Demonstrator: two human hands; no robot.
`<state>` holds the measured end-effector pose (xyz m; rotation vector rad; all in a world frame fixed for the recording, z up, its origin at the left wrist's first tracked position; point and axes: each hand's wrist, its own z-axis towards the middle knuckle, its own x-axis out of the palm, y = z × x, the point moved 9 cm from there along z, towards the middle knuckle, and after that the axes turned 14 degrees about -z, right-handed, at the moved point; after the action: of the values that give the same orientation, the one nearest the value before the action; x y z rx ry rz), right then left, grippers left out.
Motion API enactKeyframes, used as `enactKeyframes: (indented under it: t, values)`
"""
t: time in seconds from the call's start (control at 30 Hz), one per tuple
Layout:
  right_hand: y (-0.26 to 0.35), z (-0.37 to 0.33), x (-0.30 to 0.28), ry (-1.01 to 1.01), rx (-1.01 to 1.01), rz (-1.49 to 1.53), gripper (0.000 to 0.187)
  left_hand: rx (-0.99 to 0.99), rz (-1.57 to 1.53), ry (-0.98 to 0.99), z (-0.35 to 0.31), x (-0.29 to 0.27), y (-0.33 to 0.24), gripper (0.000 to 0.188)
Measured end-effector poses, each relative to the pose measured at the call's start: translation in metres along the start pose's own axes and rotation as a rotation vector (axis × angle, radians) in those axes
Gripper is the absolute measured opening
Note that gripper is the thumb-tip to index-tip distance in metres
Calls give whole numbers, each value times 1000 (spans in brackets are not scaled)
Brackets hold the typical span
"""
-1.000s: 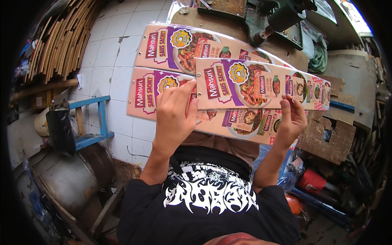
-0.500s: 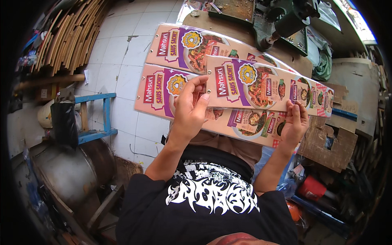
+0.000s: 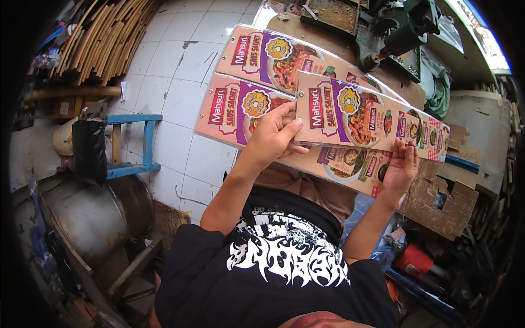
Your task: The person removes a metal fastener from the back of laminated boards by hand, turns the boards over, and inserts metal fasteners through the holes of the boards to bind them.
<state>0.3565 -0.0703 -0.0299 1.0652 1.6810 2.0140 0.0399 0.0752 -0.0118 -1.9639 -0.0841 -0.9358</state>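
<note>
Between my two hands is a long, peach-coloured printed panel (image 3: 377, 121) with food pictures, a purple band and a clear glossy cover. At its lower left corner my left hand (image 3: 275, 135) pinches the edge, thumb on top. My right hand (image 3: 401, 168) grips the near edge toward the right end, fingers curled over it. Beneath lie two similar panels, a far one (image 3: 240, 64) and a nearer one (image 3: 210, 123), partly covered by the held panel. Small metal eyelets show at their left ends.
A dark green machine (image 3: 402, 41) with a spindle stands at the table's far side, beside a tray of scraps (image 3: 332, 16). Brown board pieces (image 3: 437, 202) lie at right. On the left are a blue frame (image 3: 146, 142), a metal drum (image 3: 90, 218) and stacked wooden strips (image 3: 104, 41).
The view has shifted a little, so the panels and room sit farther right in the picture. Both hands keep hold of the top panel.
</note>
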Motion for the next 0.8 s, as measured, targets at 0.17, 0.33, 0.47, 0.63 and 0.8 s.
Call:
enactKeyframes:
  t: [0.17, 0.33, 0.47, 0.63, 0.8]
  values:
    - [0, -1, 1, -7, -16, 7, 20, -41, 80, -74, 0, -7, 7, 35]
    - [2, -3, 2, -22, -34, 3, 19, -48, 156, -69, 2, -3, 4, 33]
    - [2, -5, 4, -82, -74, -79, 20, -21, 118, -39, 3, -5, 5, 36]
    - [15, -18, 27, -168, -123, -330, 23, -16, 54, 41, 0, -4, 0, 48]
    - [30, -40, 111, 31, -196, -654, 24, -25, 11, 106, 0, -3, 0, 47]
